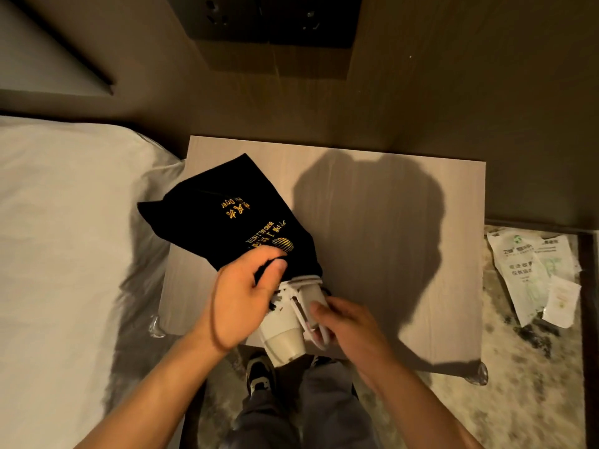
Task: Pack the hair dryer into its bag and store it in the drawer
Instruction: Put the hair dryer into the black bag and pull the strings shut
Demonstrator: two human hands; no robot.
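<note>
The hair dryer (285,322) lay at the near edge of the desk (372,222), white, with its cord wound about the body. Its far end had entered the mouth of the bag (227,215); the greater part of the body, and the near end overhanging the desk edge, remained outside. The bag, black cloth with gold lettering, lay flat on the desk and ran away from the person toward the far left, partly overhanging the bed (64,222) side.

The left hand (241,296) was closed on the bag's mouth, thumb and fingers pinching the cloth just above the dryer. The right hand (346,325) was clamped on the dryer's right flank, fingers lying over the wound cord.

The long axis of the dryer ran from near right to far left, closely in line with the bag's length. The bag's closed end therefore lay straight ahead of the dryer along that axis. The right hand sat behind and beside the body, placed to push; the left was nearer the opening, placed to draw the cloth back.

In my judgement insertion was under way but incomplete. The cord loops at the mouth could catch on the cloth. No drawer was visible.
</note>
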